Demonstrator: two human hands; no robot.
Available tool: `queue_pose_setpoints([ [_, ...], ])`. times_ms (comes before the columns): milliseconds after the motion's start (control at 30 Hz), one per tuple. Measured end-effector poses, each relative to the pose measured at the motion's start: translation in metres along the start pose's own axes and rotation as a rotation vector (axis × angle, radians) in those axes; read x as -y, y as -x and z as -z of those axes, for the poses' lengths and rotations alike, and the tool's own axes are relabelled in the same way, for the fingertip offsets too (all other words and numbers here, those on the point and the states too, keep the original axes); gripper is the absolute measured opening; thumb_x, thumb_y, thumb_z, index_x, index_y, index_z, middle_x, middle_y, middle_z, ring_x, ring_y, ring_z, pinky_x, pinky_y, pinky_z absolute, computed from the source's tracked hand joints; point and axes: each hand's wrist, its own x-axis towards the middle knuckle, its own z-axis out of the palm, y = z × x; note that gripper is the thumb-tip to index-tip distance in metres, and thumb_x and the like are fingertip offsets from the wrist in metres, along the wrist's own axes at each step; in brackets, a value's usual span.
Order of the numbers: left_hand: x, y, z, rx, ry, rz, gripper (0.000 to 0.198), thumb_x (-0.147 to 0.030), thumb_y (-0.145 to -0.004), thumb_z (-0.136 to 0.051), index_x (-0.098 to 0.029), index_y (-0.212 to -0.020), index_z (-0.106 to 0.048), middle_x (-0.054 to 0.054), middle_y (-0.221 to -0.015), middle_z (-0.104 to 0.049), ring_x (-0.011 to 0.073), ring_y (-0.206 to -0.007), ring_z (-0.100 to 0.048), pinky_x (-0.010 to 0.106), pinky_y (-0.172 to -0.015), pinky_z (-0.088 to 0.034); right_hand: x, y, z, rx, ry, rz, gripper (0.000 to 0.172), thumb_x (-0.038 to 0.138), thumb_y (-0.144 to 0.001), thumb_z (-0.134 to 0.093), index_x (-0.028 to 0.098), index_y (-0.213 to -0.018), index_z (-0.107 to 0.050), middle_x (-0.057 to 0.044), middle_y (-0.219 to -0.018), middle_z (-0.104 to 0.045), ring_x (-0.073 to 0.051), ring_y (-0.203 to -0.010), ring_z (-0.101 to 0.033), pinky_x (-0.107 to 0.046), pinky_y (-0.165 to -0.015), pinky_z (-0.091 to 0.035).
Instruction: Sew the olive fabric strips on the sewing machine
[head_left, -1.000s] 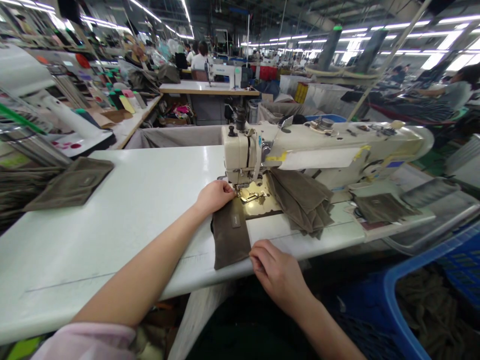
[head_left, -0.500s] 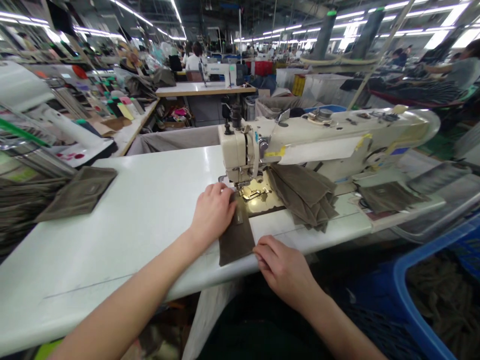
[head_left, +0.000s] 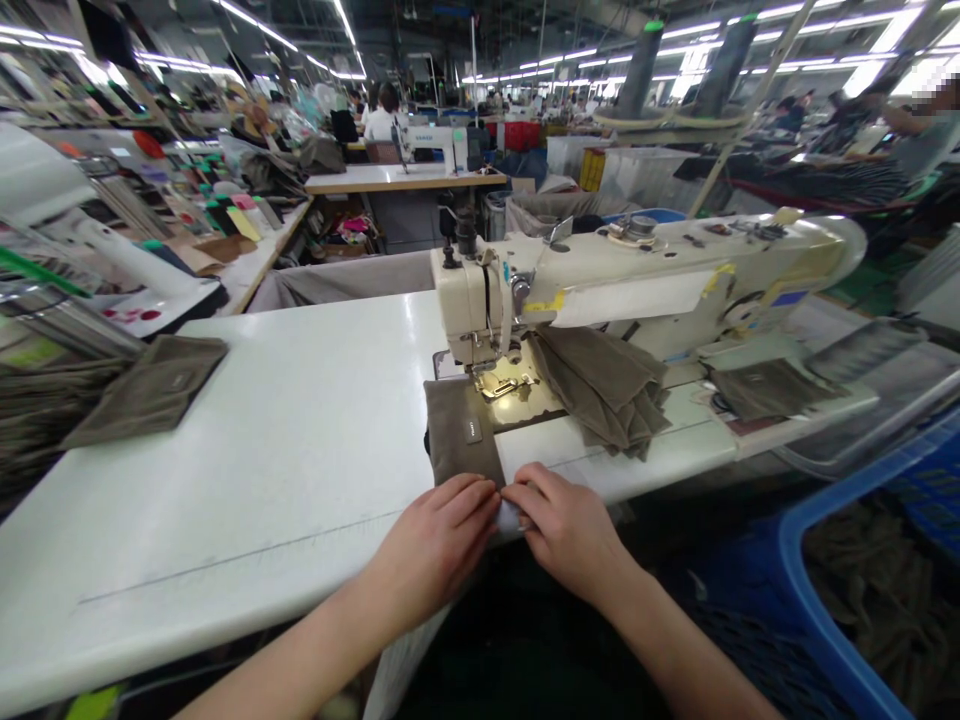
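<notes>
An olive-brown fabric piece [head_left: 454,425] with a small label [head_left: 472,431] lies flat on the white table [head_left: 315,420], its upper right edge by the presser foot of the sewing machine [head_left: 480,300]. My left hand [head_left: 442,535] is closed on the fabric's near edge, fingers bent over it. Close beside it, my right hand [head_left: 570,530] pinches the near right corner, fingertips almost touching the left ones. The fingers cover the edge itself. A fanned stack of similar fabric pieces [head_left: 604,385] lies under the machine arm, right of the brass plate [head_left: 517,395].
Further brown pieces lie at the table's left [head_left: 150,390]. Another brown piece [head_left: 776,388] rests at the right end. A blue plastic basket [head_left: 795,570] holding brown cloth stands at lower right. Other machines and people are farther back.
My left hand has moved from beside the needle down to the fabric's near edge, next to my right hand, uncovering the fabric's upper part. The right hand stays at the near corner.
</notes>
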Motion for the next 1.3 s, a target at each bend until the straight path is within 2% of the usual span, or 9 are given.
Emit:
queue_pose_setpoints([
  [133, 0.004, -0.004, 0.000, 0.029, 0.018, 0.011, 0.031, -0.022, -0.100, -0.044, -0.017, -0.124, -0.063, 0.012, -0.118, -0.069, 0.0251, -0.113, -0.065, 0.040, -0.090, -0.063, -0.001, -0.007, 0.001, 0.016, 0.025, -0.021, 0.029, 0.006, -0.084, -0.059, 0.021, -0.108, -0.066, -0.004, -0.103, -0.063, -0.016, -0.081, -0.060, -0.026, -0.064, -0.040],
  [567, 0.029, -0.019, 0.004, 0.098, 0.002, 0.008, 0.030, -0.025, -0.101, -0.045, -0.015, -0.122, -0.063, 0.012, -0.122, -0.067, 0.0266, -0.117, -0.062, 0.042, -0.095, -0.060, -0.008, -0.038, 0.001, 0.067, 0.102, -0.060, 0.022, 0.012, -0.091, -0.060, 0.021, -0.109, -0.067, -0.004, -0.108, -0.065, -0.017, -0.089, -0.062, -0.025, -0.066, -0.041],
  [933, 0.049, -0.034, 0.008, 0.133, 0.006, -0.006, 0.030, -0.026, -0.101, -0.045, -0.013, -0.118, -0.065, 0.014, -0.113, -0.068, 0.0265, -0.112, -0.063, 0.043, -0.095, -0.059, -0.010, -0.058, 0.001, 0.077, 0.125, -0.098, 0.022, 0.013, -0.095, -0.055, 0.021, -0.112, -0.067, -0.005, -0.109, -0.063, -0.017, -0.089, -0.064, -0.025, -0.065, -0.044],
  [1133, 0.061, -0.040, 0.009, 0.125, 0.041, 0.014, 0.031, -0.026, -0.101, -0.044, -0.014, -0.119, -0.066, 0.014, -0.114, -0.067, 0.0254, -0.112, -0.062, 0.043, -0.094, -0.058, -0.008, -0.058, 0.002, 0.078, 0.124, -0.119, 0.025, 0.013, -0.096, -0.053, 0.021, -0.116, -0.066, -0.006, -0.112, -0.064, -0.017, -0.091, -0.064, -0.024, -0.067, -0.045],
  [1300, 0.073, -0.044, 0.008, 0.129, 0.022, 0.024, 0.032, -0.027, -0.101, -0.045, -0.012, -0.120, -0.065, 0.014, -0.117, -0.067, 0.0262, -0.111, -0.063, 0.042, -0.094, -0.058, -0.008, -0.045, 0.003, 0.012, 0.088, -0.113, 0.028, 0.009, -0.091, -0.057, 0.022, -0.114, -0.067, -0.006, -0.111, -0.066, -0.018, -0.092, -0.065, -0.025, -0.069, -0.046],
])
